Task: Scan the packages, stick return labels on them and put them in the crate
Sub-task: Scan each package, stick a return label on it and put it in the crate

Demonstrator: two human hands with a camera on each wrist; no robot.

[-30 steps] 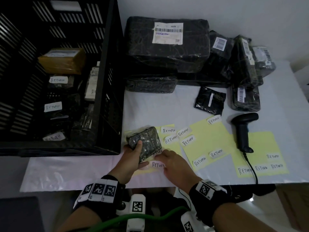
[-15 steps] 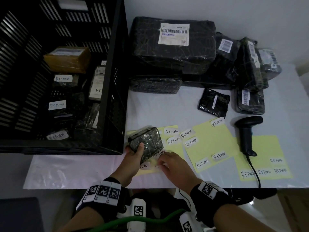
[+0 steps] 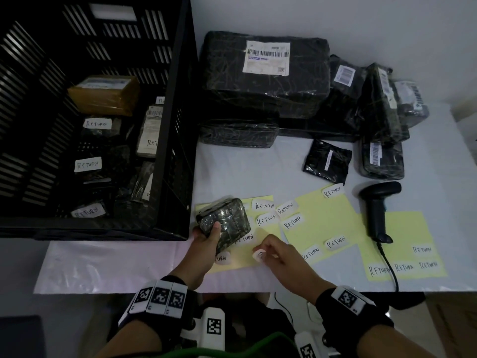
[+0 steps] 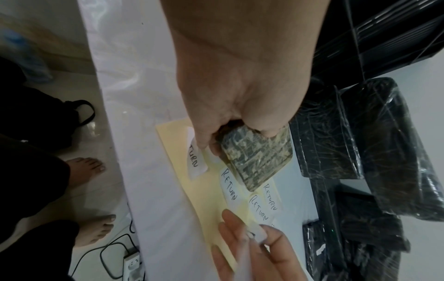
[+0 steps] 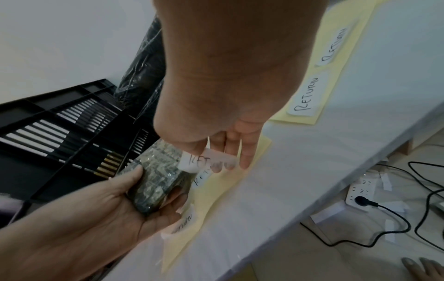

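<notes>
Between right-hand fingers point(image 5: 247, 152) hangs a return label point(image 5: 206, 158).

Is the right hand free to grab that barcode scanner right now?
Probably not yet: the right hand is pinching a peeled RETURN label. The barcode scanner lies unobstructed on the table to its right.

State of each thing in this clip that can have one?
Left hand: holds small package.
Right hand: pinches a peeled label.
Small package: no label visible.
Scanner: lying on table, untouched.
Crate: holds labelled packages.
</notes>
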